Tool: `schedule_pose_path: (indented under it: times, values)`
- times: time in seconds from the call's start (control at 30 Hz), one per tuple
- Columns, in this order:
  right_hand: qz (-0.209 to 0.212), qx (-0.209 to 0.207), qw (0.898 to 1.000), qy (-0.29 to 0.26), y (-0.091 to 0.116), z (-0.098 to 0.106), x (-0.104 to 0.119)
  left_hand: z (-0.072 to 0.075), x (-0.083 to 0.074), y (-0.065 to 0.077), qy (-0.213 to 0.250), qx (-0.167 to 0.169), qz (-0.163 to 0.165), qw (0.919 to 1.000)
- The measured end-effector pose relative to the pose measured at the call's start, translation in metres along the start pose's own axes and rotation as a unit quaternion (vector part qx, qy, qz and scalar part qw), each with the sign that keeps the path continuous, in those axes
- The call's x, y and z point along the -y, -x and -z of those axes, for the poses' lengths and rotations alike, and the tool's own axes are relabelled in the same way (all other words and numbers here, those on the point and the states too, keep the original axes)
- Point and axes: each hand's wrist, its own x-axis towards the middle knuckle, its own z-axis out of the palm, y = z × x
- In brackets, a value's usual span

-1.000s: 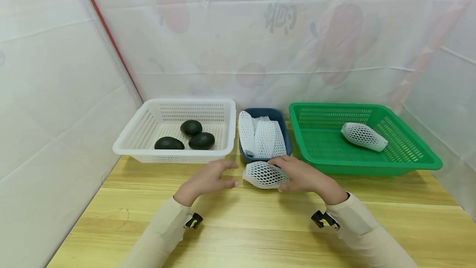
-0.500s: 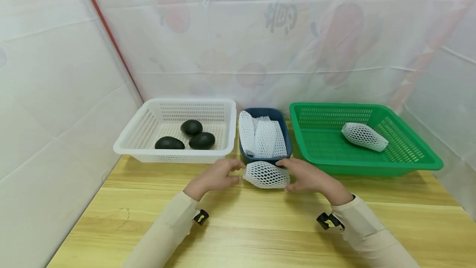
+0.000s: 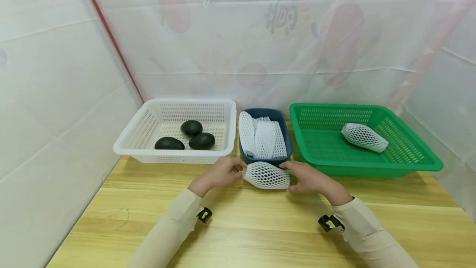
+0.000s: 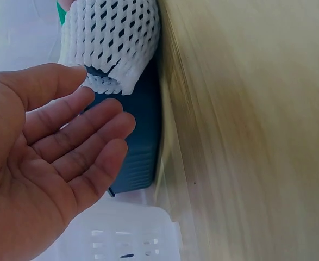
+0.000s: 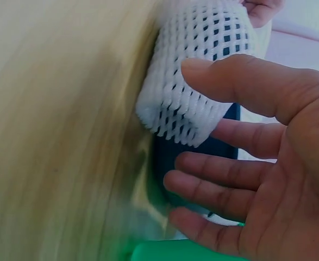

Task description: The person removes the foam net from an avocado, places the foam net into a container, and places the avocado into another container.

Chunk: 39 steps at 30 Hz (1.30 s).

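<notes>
A white foam fruit net [image 3: 267, 175], bulging round a dark avocado-like shape, lies sideways on the table in front of the small blue bin [image 3: 243, 158]. At its left end my left hand [image 3: 224, 171] pinches the edge between thumb and index finger, the other fingers loosely bent [image 4: 56, 141]. My right hand [image 3: 309, 178] spans the right end, thumb on the near side and index finger on the far side, fingers relaxed and apart. In the right wrist view the right thumb [image 5: 224, 76] overlaps the mesh. Several flat foam nets [image 3: 265, 138] lie in the bin.
To the left stands a white basket [image 3: 174, 156] with three avocados [image 3: 202, 141]. A green basket [image 3: 312, 144] on the right holds another netted fruit [image 3: 364, 137]. Behind them hangs a pale curtain [image 3: 238, 53]; the wooden table [image 3: 256, 231] extends in front.
My left hand has moved right to the net's left end, its thumb and index finger closing together. My right hand has slid slightly right, toward the net's right end.
</notes>
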Motion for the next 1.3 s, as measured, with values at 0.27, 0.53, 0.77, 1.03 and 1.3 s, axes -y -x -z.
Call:
schedule_pose_path:
  times: [0.27,0.53,0.77,1.03,1.3]
  values:
    - [0.011,-0.002,1.0,-0.009,-0.004,-0.007,-0.006,-0.002,0.0,-0.003,0.011,0.001,0.005,0.9999]
    - [0.01,-0.02,1.0,0.001,-0.007,-0.01,-0.007,-0.006,0.0,-0.006,-0.023,-0.025,-0.019,0.9992]
    - [0.021,-0.03,0.999,0.013,-0.008,-0.013,-0.006,-0.012,0.0,-0.008,-0.038,-0.049,-0.04,0.9973]
    - [-0.01,-0.014,1.0,0.0,-0.009,-0.013,-0.005,-0.013,-0.003,-0.01,-0.02,-0.045,-0.029,0.9984]
    - [0.018,-0.032,0.999,-0.007,-0.012,-0.013,-0.007,-0.012,-0.005,-0.011,0.001,-0.013,-0.001,0.9999]
